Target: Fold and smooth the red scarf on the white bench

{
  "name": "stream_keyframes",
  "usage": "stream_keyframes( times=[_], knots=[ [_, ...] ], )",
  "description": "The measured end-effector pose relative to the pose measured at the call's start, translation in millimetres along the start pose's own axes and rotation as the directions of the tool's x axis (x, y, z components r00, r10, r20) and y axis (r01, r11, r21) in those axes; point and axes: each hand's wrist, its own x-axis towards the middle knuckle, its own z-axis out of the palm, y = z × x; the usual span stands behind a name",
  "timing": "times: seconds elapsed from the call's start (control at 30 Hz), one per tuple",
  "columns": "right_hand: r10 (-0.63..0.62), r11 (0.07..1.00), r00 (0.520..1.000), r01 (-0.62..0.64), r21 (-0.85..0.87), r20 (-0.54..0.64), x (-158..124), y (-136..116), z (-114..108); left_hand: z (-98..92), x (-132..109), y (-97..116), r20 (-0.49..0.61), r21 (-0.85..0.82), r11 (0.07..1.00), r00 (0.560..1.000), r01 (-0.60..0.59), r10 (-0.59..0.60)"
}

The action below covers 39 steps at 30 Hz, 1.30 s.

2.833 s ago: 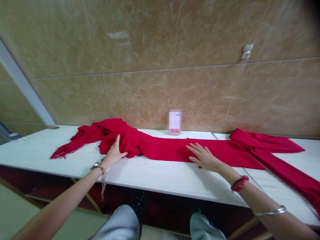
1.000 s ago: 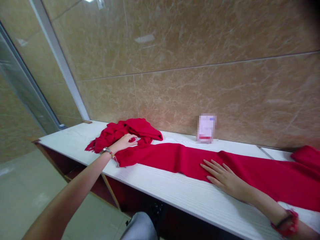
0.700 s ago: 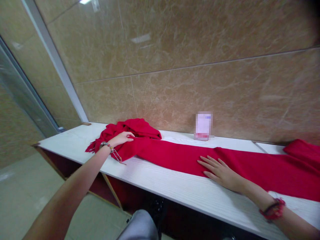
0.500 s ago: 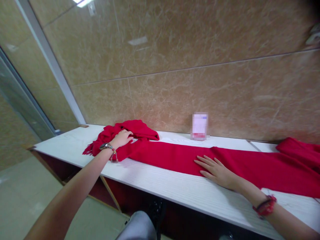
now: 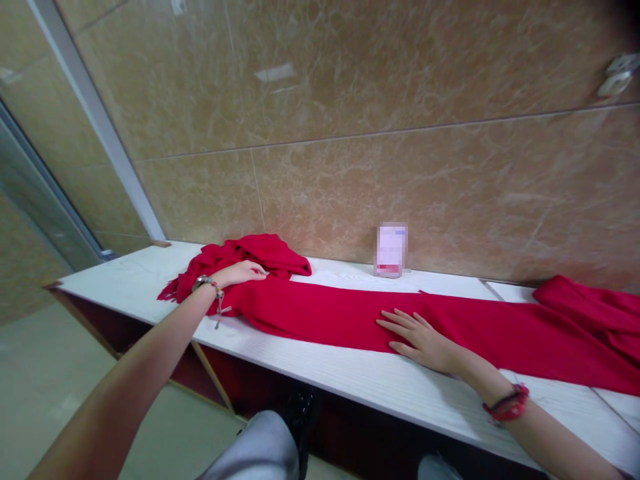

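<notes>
A long red scarf (image 5: 320,313) stretches along the white counter (image 5: 320,363). Its left part lies bunched, with a fringe at the end, and more loose folds lie at the far right. My left hand (image 5: 243,271) is closed on the scarf's upper edge beside the bunched part, fingertips pressed together. Flat on the middle stretch rests my right hand (image 5: 425,340), fingers spread, holding nothing. The scarf under it looks mostly smooth.
A pale upright card or box (image 5: 391,250), blurred out, stands at the back against the tan marble-look wall (image 5: 320,180). Open dark compartments (image 5: 250,373) lie below the counter's front edge. A metal fitting (image 5: 619,75) sits on the wall at right.
My left fingers, spread over the scarf earlier, are now drawn together on its edge. The strip near that hand looks wider and smoother. My right hand stays flat; the view has shifted slightly.
</notes>
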Motion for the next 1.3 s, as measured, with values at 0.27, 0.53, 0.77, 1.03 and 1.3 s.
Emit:
stream_keyframes(
  times=[0.27,0.53,0.77,1.03,1.3],
  knots=[
    [-0.026,0.999,1.0,0.026,0.023,0.012,0.5,2.5,1.4,27.1,-4.7,60.1,0.015,0.269,0.961,0.998,-0.061,0.059],
    [-0.091,0.996,0.995,0.092,0.013,-0.047,2.7,-4.1,1.9,63.6,-37.5,137.9,0.333,0.112,0.973,0.93,-0.201,0.154],
    [-0.128,0.992,0.986,0.129,0.005,-0.107,2.0,-5.7,-1.8,60.6,-41.4,159.8,0.33,0.204,0.956,0.934,-0.21,0.135],
    [-0.29,0.953,0.93,0.303,0.024,-0.224,2.1,-31.1,-15.1,66.5,-45.1,167.2,0.345,0.199,0.936,0.914,-0.292,0.212],
    [-0.371,0.92,0.923,0.35,-0.178,-0.101,39.8,-92.4,-4.8,82.6,-46.1,158.8,0.178,0.329,0.873,0.932,-0.36,0.317]
  ],
)
